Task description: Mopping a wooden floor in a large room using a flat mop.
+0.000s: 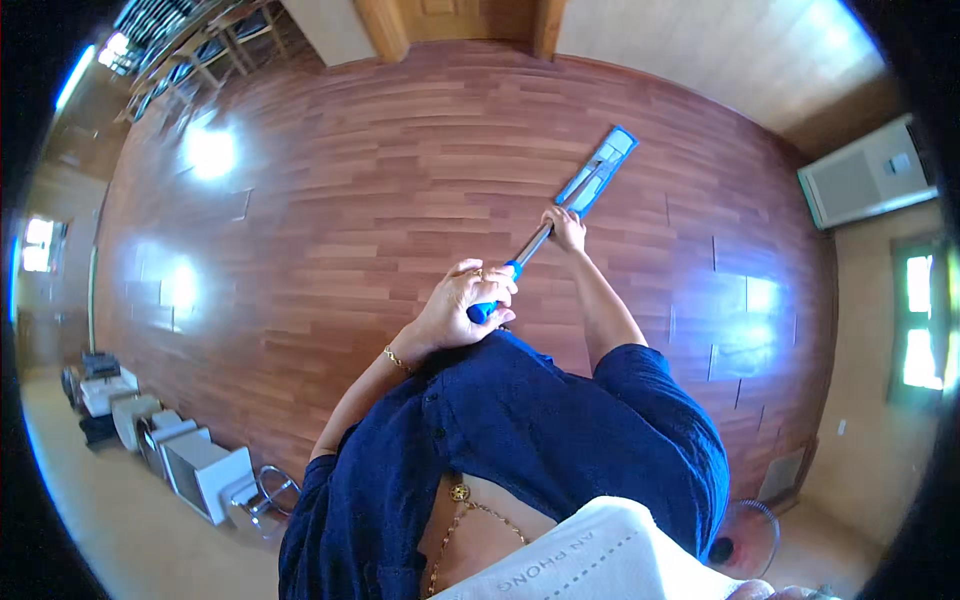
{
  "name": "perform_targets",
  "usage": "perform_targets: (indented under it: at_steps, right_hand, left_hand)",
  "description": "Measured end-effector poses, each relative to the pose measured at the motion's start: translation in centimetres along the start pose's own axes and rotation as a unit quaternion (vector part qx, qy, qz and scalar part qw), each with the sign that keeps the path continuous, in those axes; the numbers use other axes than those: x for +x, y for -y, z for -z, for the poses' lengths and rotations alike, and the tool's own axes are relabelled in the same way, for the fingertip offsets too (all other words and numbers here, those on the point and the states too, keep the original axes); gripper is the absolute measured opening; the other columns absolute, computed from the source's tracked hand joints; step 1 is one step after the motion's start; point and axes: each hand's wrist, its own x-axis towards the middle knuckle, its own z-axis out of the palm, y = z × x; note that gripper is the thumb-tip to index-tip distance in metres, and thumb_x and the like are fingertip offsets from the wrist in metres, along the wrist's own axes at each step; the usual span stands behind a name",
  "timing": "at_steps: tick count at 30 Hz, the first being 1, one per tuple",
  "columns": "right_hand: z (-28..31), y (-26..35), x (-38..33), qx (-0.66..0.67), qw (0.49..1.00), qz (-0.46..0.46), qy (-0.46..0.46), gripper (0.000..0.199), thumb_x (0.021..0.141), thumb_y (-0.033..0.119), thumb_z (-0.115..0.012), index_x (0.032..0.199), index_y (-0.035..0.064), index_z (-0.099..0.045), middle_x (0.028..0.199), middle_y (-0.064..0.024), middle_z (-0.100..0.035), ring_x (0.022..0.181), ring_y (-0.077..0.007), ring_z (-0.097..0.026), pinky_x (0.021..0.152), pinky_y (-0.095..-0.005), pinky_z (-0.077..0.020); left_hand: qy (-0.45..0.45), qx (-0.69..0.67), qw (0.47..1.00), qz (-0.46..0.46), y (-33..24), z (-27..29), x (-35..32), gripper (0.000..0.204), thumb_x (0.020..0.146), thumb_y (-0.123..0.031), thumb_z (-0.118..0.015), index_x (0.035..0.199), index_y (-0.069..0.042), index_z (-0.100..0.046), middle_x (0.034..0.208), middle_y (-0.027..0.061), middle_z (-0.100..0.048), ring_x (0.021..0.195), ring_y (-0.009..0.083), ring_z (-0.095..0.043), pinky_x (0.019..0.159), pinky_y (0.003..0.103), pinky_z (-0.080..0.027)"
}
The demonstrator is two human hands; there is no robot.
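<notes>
A flat mop [606,165] with a blue-edged, pale rectangular head lies out ahead of me on the wood-look floor, slightly right of the middle. Its metal pole slants back toward my body and ends in a blue grip. My left hand [462,305], with a gold bracelet at the wrist, is closed round that blue grip close to my waist. Farther down the pole, just short of the mop head, my right hand [568,230] grasps it with the arm stretched forward.
Brown plank flooring [380,190] spreads around me, with bright light reflections. Along the left wall stand several boxes and appliances [195,470]. Stacked chairs and tables [205,55] are at the far left. A white air conditioner [865,175] stands right; a fan [750,540] is behind me. A wooden door [470,18] is ahead.
</notes>
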Motion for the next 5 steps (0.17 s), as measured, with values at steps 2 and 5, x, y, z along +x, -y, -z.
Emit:
perform_targets:
  at_steps: [2, 5]
  right_hand:
    - [-0.1, 0.0, -1.8, 0.001, 0.998, -0.033, -0.049, 0.011, 0.075, 0.016, -0.062, 0.085, 0.0208, -0.061, 0.103, 0.0040, -0.062, 0.108, -0.0273, -0.053, 0.086, -0.0476, -0.0427]
    - [0.3, 0.1, -4.0, 0.041, 0.991, -0.064, -0.111, 0.010, 0.075, 0.018, -0.061, 0.085, 0.0167, -0.061, 0.105, 0.0001, -0.063, 0.110, -0.0284, -0.053, 0.086, -0.0490, -0.0422]
  left_hand:
    - [0.025, -0.023, 0.999, -0.022, -0.1, 1.0, 0.5, 0.018, 0.074, -0.015, -0.074, 0.084, -0.012, -0.059, 0.102, 0.0006, -0.066, 0.111, 0.0206, -0.059, 0.096, 0.042, -0.035]
    - [0.074, -0.048, 0.995, -0.044, -0.6, 2.6, 1.4, 0.020, 0.073, -0.016, -0.076, 0.082, -0.012, -0.059, 0.102, 0.0008, -0.066, 0.114, 0.0236, -0.058, 0.095, 0.042, -0.035]
